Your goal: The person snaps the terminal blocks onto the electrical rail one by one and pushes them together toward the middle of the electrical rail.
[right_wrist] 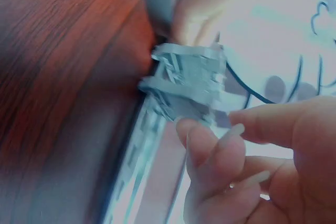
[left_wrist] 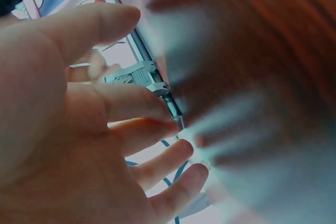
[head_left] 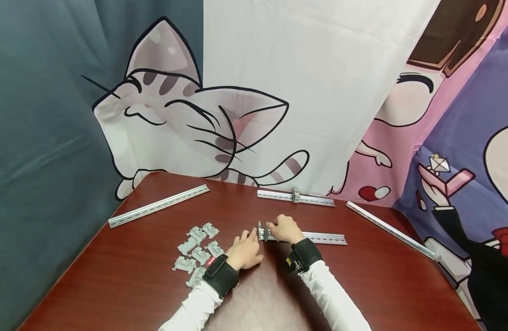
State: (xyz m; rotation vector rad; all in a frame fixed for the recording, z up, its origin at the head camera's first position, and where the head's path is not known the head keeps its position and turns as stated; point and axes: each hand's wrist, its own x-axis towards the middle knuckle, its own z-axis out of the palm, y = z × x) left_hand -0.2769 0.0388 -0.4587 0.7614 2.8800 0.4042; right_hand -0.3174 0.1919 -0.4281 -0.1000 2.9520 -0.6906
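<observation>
My left hand [head_left: 244, 250] lies palm down at the left end of a slotted metal mounting rail [head_left: 326, 238]. Its fingers are spread, with the fingertips close to the rail end in the left wrist view. Two grey terminal blocks [right_wrist: 184, 85] stand upright on the rail, side by side with a small gap between them. On their other side is my right hand [head_left: 288, 229], fingers curled. One curled finger [right_wrist: 197, 137] is right at the face of the nearer block, and the thumb is beside that block's edge. Nothing shows between the right thumb and fingers.
Several loose grey terminal blocks [head_left: 187, 246] lie left of my left hand, with a small red piece [head_left: 210, 261] among them. More rails lie around: one at far left [head_left: 158, 205], one at far right [head_left: 390, 228], and a back rail [head_left: 274, 195] carrying a grey block [head_left: 295, 195].
</observation>
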